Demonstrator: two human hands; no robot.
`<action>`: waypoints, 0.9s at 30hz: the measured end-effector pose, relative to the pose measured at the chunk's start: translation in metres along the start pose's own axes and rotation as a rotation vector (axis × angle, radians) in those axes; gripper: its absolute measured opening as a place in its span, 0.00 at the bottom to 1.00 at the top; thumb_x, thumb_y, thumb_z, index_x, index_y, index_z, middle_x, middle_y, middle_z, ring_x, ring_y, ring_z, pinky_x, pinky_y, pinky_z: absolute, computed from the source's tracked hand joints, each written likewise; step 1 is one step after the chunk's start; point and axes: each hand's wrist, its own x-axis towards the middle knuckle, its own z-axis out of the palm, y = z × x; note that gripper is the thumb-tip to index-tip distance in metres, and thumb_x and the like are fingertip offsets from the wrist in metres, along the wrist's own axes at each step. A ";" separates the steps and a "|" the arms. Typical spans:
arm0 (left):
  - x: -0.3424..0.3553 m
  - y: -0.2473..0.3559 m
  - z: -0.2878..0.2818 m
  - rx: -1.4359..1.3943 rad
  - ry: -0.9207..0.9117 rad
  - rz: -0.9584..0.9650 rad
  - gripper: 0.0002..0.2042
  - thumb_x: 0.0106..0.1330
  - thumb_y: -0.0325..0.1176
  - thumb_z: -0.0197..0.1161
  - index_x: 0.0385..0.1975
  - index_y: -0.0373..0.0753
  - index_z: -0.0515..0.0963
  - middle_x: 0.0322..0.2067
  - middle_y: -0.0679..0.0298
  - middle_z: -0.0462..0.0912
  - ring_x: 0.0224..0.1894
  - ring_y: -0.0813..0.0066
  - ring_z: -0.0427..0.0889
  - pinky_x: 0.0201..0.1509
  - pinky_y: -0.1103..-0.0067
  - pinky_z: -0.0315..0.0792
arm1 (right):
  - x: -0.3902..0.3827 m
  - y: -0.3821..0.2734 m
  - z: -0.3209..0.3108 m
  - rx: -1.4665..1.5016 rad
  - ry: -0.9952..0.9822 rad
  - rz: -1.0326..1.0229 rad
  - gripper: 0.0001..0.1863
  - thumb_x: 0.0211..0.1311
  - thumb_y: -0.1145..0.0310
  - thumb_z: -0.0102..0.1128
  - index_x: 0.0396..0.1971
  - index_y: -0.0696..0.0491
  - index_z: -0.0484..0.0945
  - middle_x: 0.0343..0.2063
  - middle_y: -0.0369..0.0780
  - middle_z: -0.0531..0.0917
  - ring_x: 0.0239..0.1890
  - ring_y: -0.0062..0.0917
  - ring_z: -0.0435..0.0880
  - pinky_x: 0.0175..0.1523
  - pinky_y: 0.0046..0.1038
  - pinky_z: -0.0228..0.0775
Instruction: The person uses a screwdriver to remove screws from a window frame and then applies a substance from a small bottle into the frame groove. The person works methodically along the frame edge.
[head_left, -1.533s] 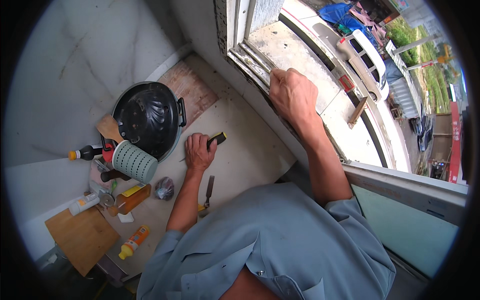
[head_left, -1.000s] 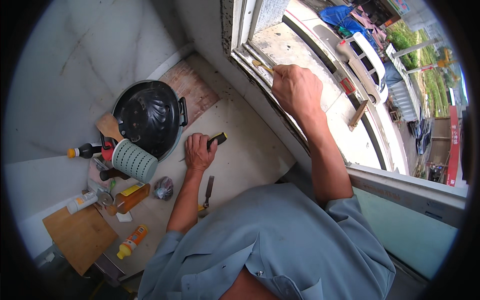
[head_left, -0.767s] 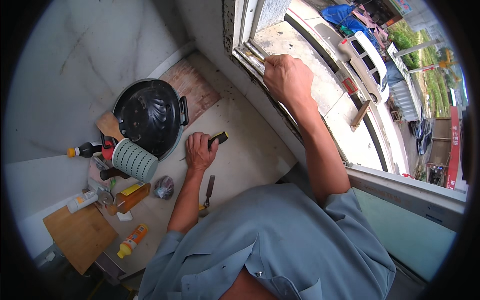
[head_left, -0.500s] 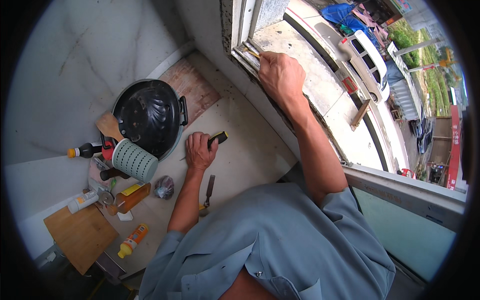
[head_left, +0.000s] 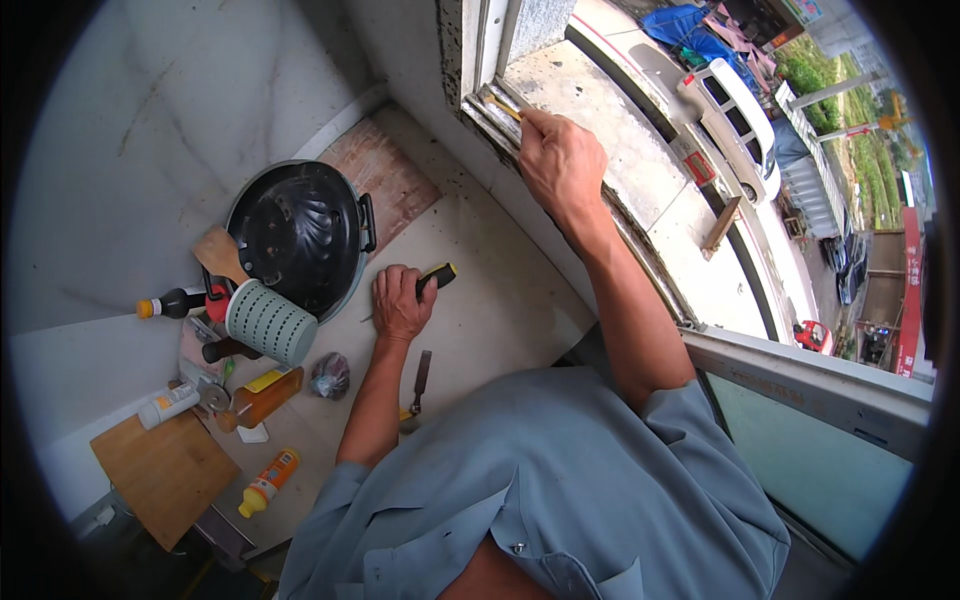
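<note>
My left hand (head_left: 402,302) rests on the pale countertop (head_left: 500,290), closed around a screwdriver with a black and yellow handle (head_left: 437,281). A thin shaft sticks out on the other side of that hand. My right hand (head_left: 563,168) is closed on a thin yellowish stick-like tool (head_left: 506,108), whose exact kind I cannot make out. Its far end lies in the dirty track of the window frame (head_left: 487,118), near the corner. A flat dark-bladed tool (head_left: 422,378) lies on the counter close to my body, its other end partly hidden by my shirt.
Left of my left hand stand a black pan lid (head_left: 300,240), a perforated grey-green basket (head_left: 272,322), an amber bottle (head_left: 262,397) and a knotted plastic bag (head_left: 329,376). A yellow-orange bottle (head_left: 268,483) and a wooden board (head_left: 165,475) are nearer. Outside the window a white van (head_left: 730,125) is parked.
My right hand has shifted slightly along the window track, back toward me, with the thin tool still in it. The left hand has stayed in place.
</note>
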 end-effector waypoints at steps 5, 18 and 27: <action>0.000 0.001 -0.001 -0.002 -0.007 -0.004 0.11 0.64 0.40 0.68 0.38 0.43 0.77 0.40 0.60 0.76 0.45 0.54 0.75 0.50 0.61 0.69 | -0.009 0.002 -0.009 0.096 0.075 -0.002 0.11 0.66 0.66 0.57 0.31 0.53 0.87 0.27 0.52 0.85 0.33 0.50 0.86 0.40 0.44 0.76; -0.001 -0.002 0.002 0.009 0.004 0.012 0.12 0.65 0.43 0.67 0.38 0.42 0.76 0.40 0.59 0.76 0.45 0.53 0.75 0.51 0.60 0.69 | 0.037 0.037 -0.048 0.066 0.383 0.346 0.14 0.67 0.60 0.58 0.40 0.48 0.90 0.31 0.50 0.88 0.35 0.47 0.88 0.45 0.41 0.78; 0.000 0.000 0.001 -0.007 0.021 0.015 0.12 0.65 0.43 0.67 0.37 0.42 0.76 0.39 0.60 0.76 0.44 0.54 0.75 0.50 0.60 0.69 | 0.052 0.079 -0.053 -0.496 0.327 0.293 0.14 0.68 0.62 0.54 0.36 0.47 0.89 0.35 0.45 0.89 0.40 0.44 0.88 0.44 0.43 0.77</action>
